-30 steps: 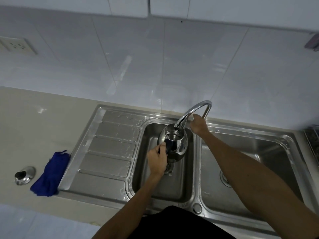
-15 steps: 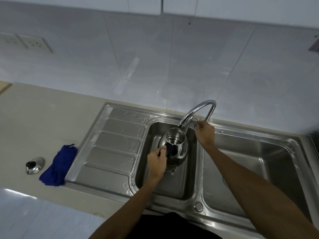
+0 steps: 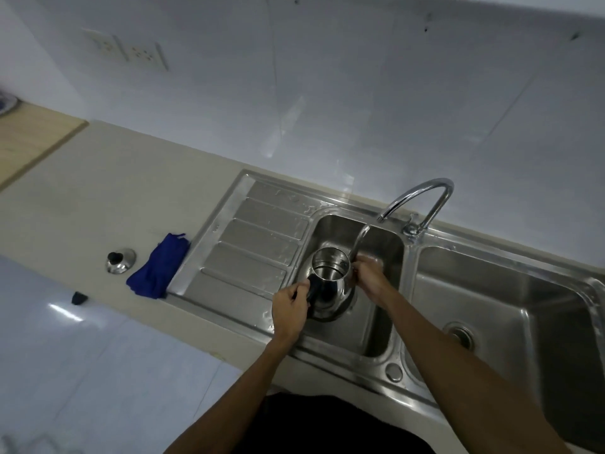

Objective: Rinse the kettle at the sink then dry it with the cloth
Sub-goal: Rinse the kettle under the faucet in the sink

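Observation:
A steel kettle [image 3: 329,276] without its lid stands tilted in the left sink basin [image 3: 383,244]. My left hand [image 3: 289,308] grips its black handle on the near left side. My right hand [image 3: 370,273] rests against the kettle's right side by the rim, under the water stream. Water runs from the curved faucet [image 3: 415,198] down onto that hand and the kettle's edge. A blue cloth [image 3: 158,267] lies crumpled on the counter left of the drainboard. The kettle's lid [image 3: 120,260] sits left of the cloth.
The ribbed drainboard [image 3: 255,250] lies between cloth and basin. A second, larger basin [image 3: 510,309] is on the right. A small dark object [image 3: 79,297] sits at the counter's front edge. Wall sockets [image 3: 127,52] are on the tiled wall, and a wooden board [image 3: 29,139] lies far left.
My right hand left the faucet's tap and came down to the kettle's right side. Water now flows from the faucet. The kettle has shifted slightly left of the spout.

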Demonstrator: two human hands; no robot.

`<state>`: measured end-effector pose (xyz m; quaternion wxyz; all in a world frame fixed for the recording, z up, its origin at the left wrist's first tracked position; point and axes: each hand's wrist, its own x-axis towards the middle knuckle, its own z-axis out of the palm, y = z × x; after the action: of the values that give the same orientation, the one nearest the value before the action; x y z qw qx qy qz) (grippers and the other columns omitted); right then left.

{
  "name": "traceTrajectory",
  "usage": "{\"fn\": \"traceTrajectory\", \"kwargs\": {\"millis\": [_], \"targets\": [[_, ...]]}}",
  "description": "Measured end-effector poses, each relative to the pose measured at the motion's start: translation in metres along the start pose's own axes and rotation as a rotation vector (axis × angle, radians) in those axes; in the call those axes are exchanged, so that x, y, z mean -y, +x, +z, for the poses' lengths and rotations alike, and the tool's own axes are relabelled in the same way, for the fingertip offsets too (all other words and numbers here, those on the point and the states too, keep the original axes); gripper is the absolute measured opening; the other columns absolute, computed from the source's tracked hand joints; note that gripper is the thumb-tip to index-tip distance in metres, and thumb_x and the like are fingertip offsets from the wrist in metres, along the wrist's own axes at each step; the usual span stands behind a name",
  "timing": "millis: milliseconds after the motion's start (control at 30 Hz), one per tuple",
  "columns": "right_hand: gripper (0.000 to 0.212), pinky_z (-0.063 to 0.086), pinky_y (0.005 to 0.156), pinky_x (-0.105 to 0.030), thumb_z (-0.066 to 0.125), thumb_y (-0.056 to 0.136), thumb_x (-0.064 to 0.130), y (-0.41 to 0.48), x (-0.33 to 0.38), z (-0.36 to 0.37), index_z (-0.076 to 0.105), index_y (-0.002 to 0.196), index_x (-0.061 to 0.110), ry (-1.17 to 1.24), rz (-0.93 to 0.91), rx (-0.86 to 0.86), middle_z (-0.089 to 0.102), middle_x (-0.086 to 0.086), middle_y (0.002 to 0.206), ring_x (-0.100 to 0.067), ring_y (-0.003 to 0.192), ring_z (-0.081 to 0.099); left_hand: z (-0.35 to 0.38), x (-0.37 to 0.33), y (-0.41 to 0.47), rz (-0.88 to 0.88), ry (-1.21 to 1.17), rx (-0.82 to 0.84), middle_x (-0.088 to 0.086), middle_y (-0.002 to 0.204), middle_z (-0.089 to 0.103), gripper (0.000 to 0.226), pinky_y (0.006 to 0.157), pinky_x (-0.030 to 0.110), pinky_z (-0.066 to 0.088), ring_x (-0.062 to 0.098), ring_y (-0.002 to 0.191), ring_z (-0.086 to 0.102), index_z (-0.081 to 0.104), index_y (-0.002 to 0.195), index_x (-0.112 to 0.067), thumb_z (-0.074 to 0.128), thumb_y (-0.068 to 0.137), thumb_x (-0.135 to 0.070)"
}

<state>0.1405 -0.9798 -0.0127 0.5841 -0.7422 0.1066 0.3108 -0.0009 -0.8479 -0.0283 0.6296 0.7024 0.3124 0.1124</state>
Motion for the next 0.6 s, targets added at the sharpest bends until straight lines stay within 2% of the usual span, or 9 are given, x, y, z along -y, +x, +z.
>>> {"fn": "traceTrajectory", "kwargs": {"millis": [100,167,233,300,400,533,600], "targets": [[0.034,0.051,0.049,-0.021,0.038,0.092,-0.015,-0.013,0.001,0.024,0.066,0.084,0.004,0.043,-0.003,-0.029,0.065,-0.006,0.062,-0.013,0.051,0.059,-0.03,0.002,-0.002,0.056,0.014,-0.02,0.027,0.052,0.056,0.054,0.051,0.04,0.04,0.025,0.047,0.049,0.058,0.057,0.006,0.052,0.101,-0.025],[0.037,0.054,0.046,-0.02,0.039,0.091,-0.014,-0.022,0.003,0.04,0.065,0.078,0.008,0.048,-0.013,-0.053,0.066,0.0,0.053,-0.009,0.044,0.062,-0.052,0.002,-0.001,0.106,0.026,-0.012,0.021,0.049,0.056,0.054,0.05,0.044,0.041,0.025,0.046,0.049,0.058,0.052,-0.003,0.05,0.096,-0.033],[0.033,0.054,0.046,-0.023,0.04,0.091,-0.012,-0.03,0.007,0.06,0.065,0.081,0.006,0.052,-0.017,-0.062,0.066,-0.007,0.061,-0.014,0.049,0.06,-0.077,0.0,0.001,0.138,0.026,0.003,0.002,0.043,0.053,0.05,0.05,0.039,0.039,0.021,0.044,0.048,0.056,0.047,-0.021,0.05,0.093,-0.041],[0.029,0.05,0.044,-0.021,0.041,0.091,-0.01,-0.037,0.009,0.085,0.067,0.09,0.002,0.08,-0.019,-0.062,0.064,-0.01,0.068,-0.016,0.052,0.057,-0.105,-0.003,0.005,0.149,0.03,0.025,-0.007,0.042,0.05,0.049,0.051,0.032,0.038,0.015,0.043,0.046,0.055,0.046,-0.028,0.049,0.09,-0.048],[0.025,0.046,0.05,-0.025,0.043,0.089,-0.011,-0.048,0.013,0.13,0.066,0.09,0.0,0.113,-0.019,-0.098,0.059,-0.009,0.063,-0.019,0.054,0.052,-0.156,-0.002,0.014,0.167,0.026,0.086,-0.009,0.046,0.05,0.045,0.052,0.033,0.039,0.016,0.046,0.047,0.056,0.051,-0.028,0.051,0.091,-0.05],[0.016,0.046,0.052,-0.025,0.049,0.091,-0.005,-0.06,0.021,0.192,0.063,0.089,0.003,0.155,0.005,-0.156,0.058,-0.008,0.065,-0.018,0.055,0.053,-0.23,0.0,0.033,0.212,0.059,0.199,-0.004,0.055,0.054,0.049,0.054,0.035,0.041,0.013,0.053,0.05,0.058,0.066,-0.013,0.052,0.093,-0.052],[0.015,0.048,0.056,-0.027,0.05,0.092,-0.003,-0.062,0.025,0.224,0.063,0.096,0.001,0.175,0.001,-0.16,0.059,-0.011,0.07,-0.02,0.059,0.055,-0.266,-0.001,0.044,0.242,0.108,0.237,-0.002,0.059,0.058,0.044,0.056,0.035,0.046,0.012,0.057,0.054,0.06,0.07,-0.017,0.051,0.095,-0.052]]}}
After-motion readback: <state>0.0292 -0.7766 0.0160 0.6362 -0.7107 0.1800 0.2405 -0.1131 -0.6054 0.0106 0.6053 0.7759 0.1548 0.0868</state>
